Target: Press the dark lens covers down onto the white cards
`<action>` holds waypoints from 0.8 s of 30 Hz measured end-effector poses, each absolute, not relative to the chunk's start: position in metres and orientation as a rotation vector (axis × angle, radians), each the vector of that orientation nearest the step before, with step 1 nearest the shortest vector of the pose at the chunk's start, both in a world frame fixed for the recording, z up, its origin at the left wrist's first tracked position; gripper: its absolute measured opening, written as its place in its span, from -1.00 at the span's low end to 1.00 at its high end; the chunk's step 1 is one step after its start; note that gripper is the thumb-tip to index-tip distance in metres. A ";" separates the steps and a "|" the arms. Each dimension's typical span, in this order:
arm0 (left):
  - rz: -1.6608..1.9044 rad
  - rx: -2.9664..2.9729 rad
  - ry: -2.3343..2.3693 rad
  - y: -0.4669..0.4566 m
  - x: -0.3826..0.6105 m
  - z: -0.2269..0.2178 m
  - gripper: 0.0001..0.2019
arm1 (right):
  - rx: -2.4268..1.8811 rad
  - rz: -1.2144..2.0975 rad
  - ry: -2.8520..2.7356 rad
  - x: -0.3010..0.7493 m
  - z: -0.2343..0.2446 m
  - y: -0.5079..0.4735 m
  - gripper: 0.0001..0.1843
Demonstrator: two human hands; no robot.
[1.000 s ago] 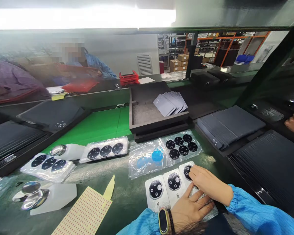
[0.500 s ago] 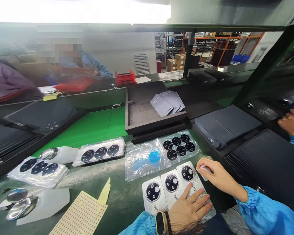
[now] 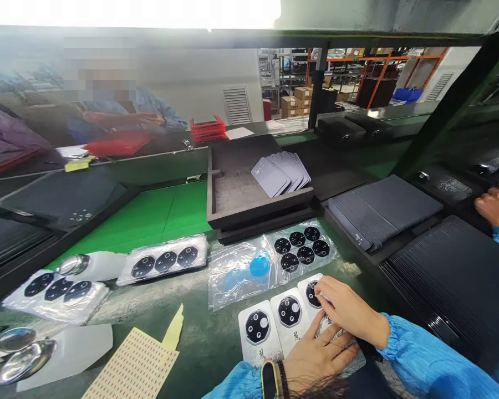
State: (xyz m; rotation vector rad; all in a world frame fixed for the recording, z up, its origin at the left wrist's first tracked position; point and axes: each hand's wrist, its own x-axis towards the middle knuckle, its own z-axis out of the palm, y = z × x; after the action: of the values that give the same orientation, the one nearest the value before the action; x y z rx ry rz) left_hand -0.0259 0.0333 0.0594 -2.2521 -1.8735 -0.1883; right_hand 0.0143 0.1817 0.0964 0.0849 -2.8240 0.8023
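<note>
Three white covers with black octagonal lens plates lie abreast; left hand, grip open, presses them flat; right hand touches the rightmost, grip unreadable.

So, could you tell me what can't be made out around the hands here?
Head view: right hand covers part of the rightmost panel's black disc; whether its fingertips hold anything is hidden.
Left hand hides the panels' lower ends.
Co-worker's hand: cut off by right edge.

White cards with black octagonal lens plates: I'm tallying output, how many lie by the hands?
3, in a row: left card, middle card, and right card partly under the right hand. The left hand may hide more.
</note>
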 end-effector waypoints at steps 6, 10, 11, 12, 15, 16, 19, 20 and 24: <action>-0.279 -2.209 -1.861 0.035 -0.026 0.066 -0.49 | 0.215 0.316 -2.921 0.010 0.084 0.177 -0.81; -0.346 -2.137 -1.843 0.036 -0.025 0.068 -0.52 | 0.212 0.177 -2.991 0.009 0.079 0.177 -0.79; -0.341 -2.139 -1.846 0.036 -0.025 0.068 -0.51 | 0.204 0.144 -3.013 0.009 0.078 0.176 -0.78; -0.327 -2.148 -1.849 0.036 -0.025 0.068 -0.50 | 0.199 0.102 -3.031 0.008 0.078 0.176 -0.76; -0.284 -2.192 -1.864 0.036 -0.024 0.067 -0.49 | 0.236 -0.037 -3.038 0.005 0.080 0.173 -0.72; -0.278 -2.201 -1.869 0.036 -0.024 0.066 -0.49 | 0.264 -0.067 -3.031 0.004 0.081 0.172 -0.71; -0.297 -2.186 -1.866 0.037 -0.025 0.066 -0.51 | 0.345 -0.099 -3.014 0.001 0.083 0.171 -0.70; -0.302 -2.178 -1.864 0.038 -0.025 0.066 -0.51 | 0.352 -0.099 -3.012 0.000 0.083 0.171 -0.70; -0.337 -2.142 -1.841 0.038 -0.025 0.065 -0.54 | 0.307 -0.104 -3.000 -0.001 0.083 0.170 -0.71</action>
State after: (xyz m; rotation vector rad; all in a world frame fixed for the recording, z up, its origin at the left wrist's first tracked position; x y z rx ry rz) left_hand -0.0254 0.0378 0.0648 -2.1421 -1.8413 -0.3368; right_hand -0.0008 0.1704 0.0834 0.3075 -2.9995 -0.1043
